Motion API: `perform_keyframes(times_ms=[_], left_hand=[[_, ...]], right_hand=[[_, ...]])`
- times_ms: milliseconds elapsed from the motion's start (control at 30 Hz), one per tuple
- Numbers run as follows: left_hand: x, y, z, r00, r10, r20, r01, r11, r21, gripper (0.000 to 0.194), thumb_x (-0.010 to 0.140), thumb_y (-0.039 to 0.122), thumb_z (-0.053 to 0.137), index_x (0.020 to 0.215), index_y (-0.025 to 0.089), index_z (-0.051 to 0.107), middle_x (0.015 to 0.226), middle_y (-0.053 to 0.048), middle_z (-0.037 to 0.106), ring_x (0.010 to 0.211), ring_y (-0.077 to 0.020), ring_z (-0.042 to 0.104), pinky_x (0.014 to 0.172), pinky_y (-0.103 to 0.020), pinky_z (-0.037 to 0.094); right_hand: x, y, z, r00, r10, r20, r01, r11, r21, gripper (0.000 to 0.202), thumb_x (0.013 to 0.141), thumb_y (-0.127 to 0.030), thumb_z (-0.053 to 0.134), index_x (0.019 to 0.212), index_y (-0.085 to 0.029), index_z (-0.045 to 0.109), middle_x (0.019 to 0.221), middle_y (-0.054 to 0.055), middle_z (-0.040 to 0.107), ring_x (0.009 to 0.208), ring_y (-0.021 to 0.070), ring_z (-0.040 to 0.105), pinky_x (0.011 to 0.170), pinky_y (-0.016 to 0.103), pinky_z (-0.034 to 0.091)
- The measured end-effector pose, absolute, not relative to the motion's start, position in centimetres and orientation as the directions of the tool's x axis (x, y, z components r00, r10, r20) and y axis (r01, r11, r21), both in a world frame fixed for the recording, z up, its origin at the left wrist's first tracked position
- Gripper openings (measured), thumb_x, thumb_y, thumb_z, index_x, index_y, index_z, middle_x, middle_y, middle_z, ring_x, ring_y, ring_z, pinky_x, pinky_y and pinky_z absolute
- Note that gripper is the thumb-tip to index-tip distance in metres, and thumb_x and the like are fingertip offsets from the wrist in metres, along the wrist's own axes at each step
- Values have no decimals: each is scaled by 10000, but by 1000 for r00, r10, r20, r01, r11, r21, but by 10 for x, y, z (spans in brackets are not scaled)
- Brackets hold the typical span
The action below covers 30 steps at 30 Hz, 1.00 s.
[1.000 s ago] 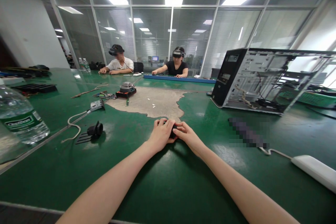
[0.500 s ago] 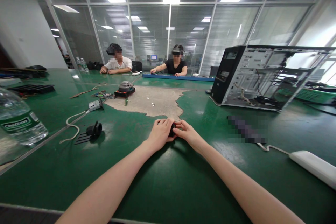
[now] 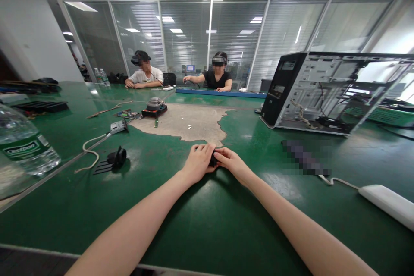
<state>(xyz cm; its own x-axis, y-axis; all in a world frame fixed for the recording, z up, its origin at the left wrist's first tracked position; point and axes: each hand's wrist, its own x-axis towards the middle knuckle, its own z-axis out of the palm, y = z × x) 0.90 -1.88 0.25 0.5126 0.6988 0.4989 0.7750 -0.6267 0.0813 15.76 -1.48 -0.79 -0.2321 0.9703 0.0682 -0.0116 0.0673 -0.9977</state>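
Both of my hands meet around a small black part [image 3: 213, 159] at the middle of the green table [image 3: 181, 233], just below the bare tan patch [image 3: 200, 120]. My left hand [image 3: 198, 163] covers its left side with the fingers wrapped over it. From the right, my right hand [image 3: 230, 160] grips it between thumb and fingers. Most of the part is hidden by the fingers. A black plastic piece with prongs [image 3: 113, 160] lies to the left, beside a metal bracket [image 3: 118, 126] and a pale cable [image 3: 92, 150].
An open computer case [image 3: 307, 95] stands at the right, near a white power strip [image 3: 386, 200] and a blurred-out object [image 3: 304, 157]. A water bottle [image 3: 26, 146] is at the left. A heatsink fan [image 3: 155, 107] sits beyond. Two people [image 3: 145, 73] sit across the table.
The view has shifted slightly. My hands keep their hold on the black part with hardly any movement. The person in black across the table has raised one hand a little.
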Motion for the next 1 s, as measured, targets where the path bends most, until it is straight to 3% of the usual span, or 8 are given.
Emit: perform_keyframes(times_ms=[200,467,667,833,1000], left_hand=[[9,-19,2,507,702,501,773,-627,97,508,685,314,606,1101,199,338,1101,-62,497,1019,-222,451,848,-348,294],[9,-18,1,510,703,496,773,-627,94,539,677,300,618,1112,194,319,1102,-60,494,1021,-219,447,844,-348,294],[8,-18,3,510,708,488,777,-623,91,523,691,319,599,1113,192,318,1104,-64,490,1022,-217,447,842,-345,297],[9,-20,4,496,731,469,785,-609,118,517,681,293,603,1105,202,323,1086,-55,496,1018,-216,453,850,-348,292],[9,-19,4,497,728,471,777,-616,131,534,682,297,608,1117,203,311,1094,-55,491,1018,-214,451,848,-350,292]], right_hand=[[159,-22,-1,-269,955,127,-7,130,-992,317,605,-295,669,855,-206,496,835,-2,581,712,111,557,673,269,440],[153,-17,-11,-177,973,150,26,157,-987,275,682,-406,573,852,-201,505,734,-11,576,631,104,534,609,255,435],[155,-15,-10,-220,967,129,68,147,-987,280,681,-379,574,880,-186,533,790,11,580,659,110,534,645,276,435],[157,-23,-2,-253,946,202,25,215,-976,290,611,-299,657,834,-209,496,924,11,568,825,139,554,730,292,446],[155,-23,-7,-213,962,174,17,181,-983,260,688,-373,578,880,-215,501,833,7,579,721,116,554,663,267,456]])
